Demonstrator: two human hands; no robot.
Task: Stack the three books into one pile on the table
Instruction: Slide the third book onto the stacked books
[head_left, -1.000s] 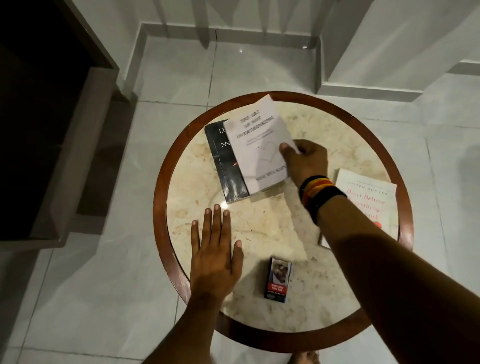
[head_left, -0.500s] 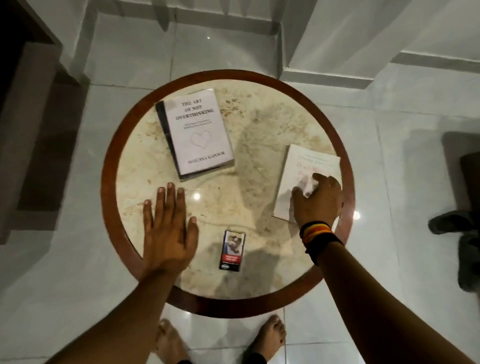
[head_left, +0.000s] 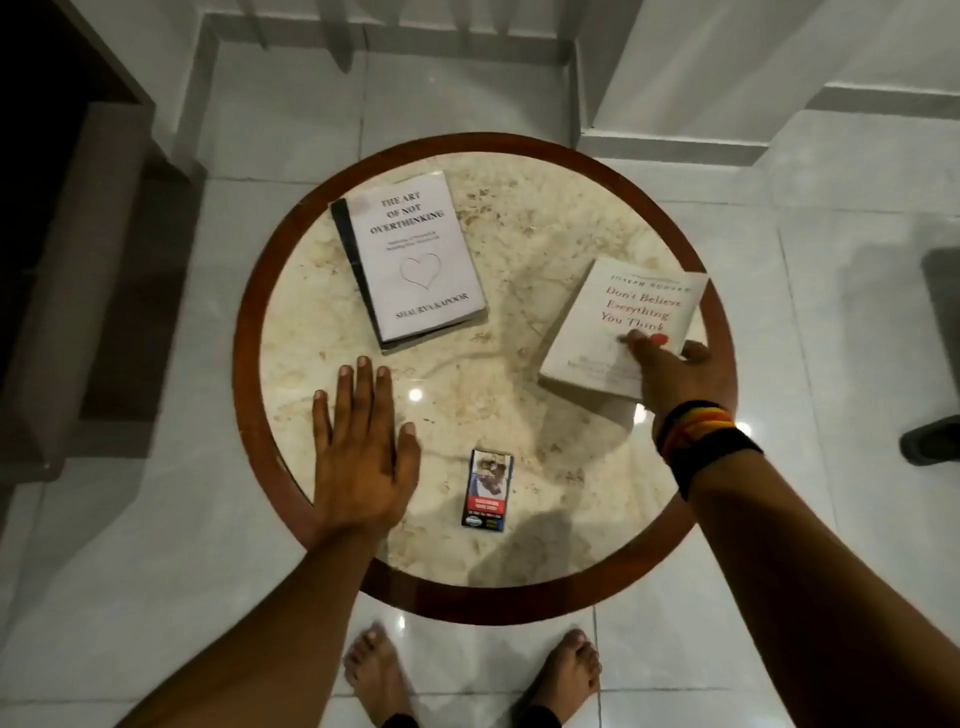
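Since the earlier frame, the right hand (head_left: 670, 371) has shifted its hold on the cream book (head_left: 618, 327) at the right side of the tabletop (head_left: 519, 431): the thumb now presses on the cover near the lower title line, the other fingers wrap the near right edge, and the book's near end appears slightly raised, with a shadow beneath it. The white book and the left hand are unchanged.

Nearest the person, a small printed box (head_left: 487, 491) lies flat close to the near rim, not part of the task. The left hand (head_left: 358, 457) lies flat, palm down, fingers spread, grasping nothing, just beside the near left rim.

Farther out, the right hand grips the cream book, which overlaps the wooden rim on the right.

Farthest, the white book (head_left: 415, 260) lies on top of a dark book (head_left: 358, 270), of which only a strip along the left and near edges shows. This pair forms a two-book pile, slightly offset.

Status, as judged: two of three books are stacked. Remaining: lift the cream book, carry it across, and set it on the white book.
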